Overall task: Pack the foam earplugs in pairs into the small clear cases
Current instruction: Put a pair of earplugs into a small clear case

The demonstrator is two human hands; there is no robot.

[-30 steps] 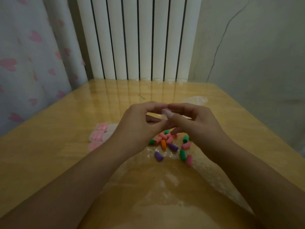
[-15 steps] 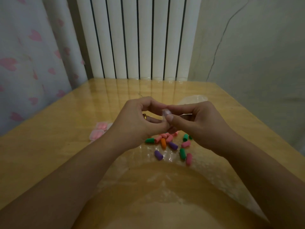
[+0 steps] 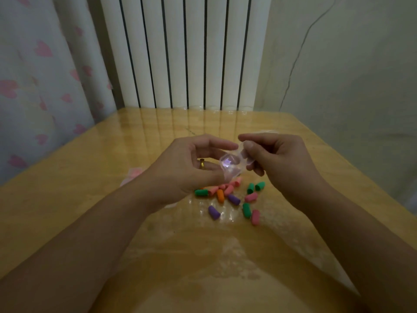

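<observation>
A small clear case (image 3: 230, 164) hangs in the air between my hands, hinged open, with nothing visible inside. My right hand (image 3: 279, 159) pinches its upper flap between thumb and forefinger. My left hand (image 3: 191, 168), with a gold ring on one finger, supports the lower half with its fingertips. Beneath them several foam earplugs (image 3: 228, 197) in pink, green, purple and orange lie scattered on a clear plastic sheet. Filled cases with pink earplugs (image 3: 133, 173) lie to the left, mostly hidden by my left forearm.
The wooden table (image 3: 67, 188) is glossy and runs back to a white ribbed radiator (image 3: 185, 53). A curtain with pink hearts (image 3: 40, 75) hangs on the left. A crumpled clear bag (image 3: 268, 131) peeks out behind my right hand.
My hands have drawn slightly apart and the clear case between them has swung open. The earplugs on the table lie as before.
</observation>
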